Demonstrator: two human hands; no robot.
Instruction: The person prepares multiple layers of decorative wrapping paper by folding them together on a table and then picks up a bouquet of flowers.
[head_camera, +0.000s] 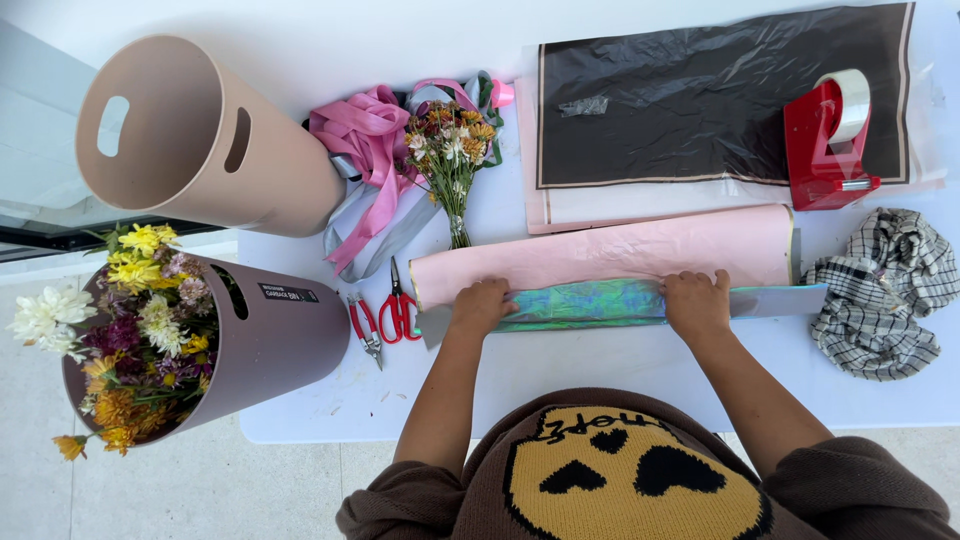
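Note:
A roll of pink wrapping paper (610, 256) lies across the white table (560, 385), with an iridescent film sheet (585, 304) rolled along its near edge. My left hand (481, 306) presses on the roll's left part, fingers curled over the film. My right hand (696, 303) presses on it further right, the same way. A small bouquet of mixed flowers (450, 150) lies just beyond the roll's left end.
Red scissors (399, 310) and red pruners (365, 328) lie left of the roll. Pink and grey ribbons (366, 160), black and pink sheets (700, 95), a red tape dispenser (828, 140), a checked cloth (885, 290). Two buckets at left, one empty (190, 140), one holding flowers (270, 340).

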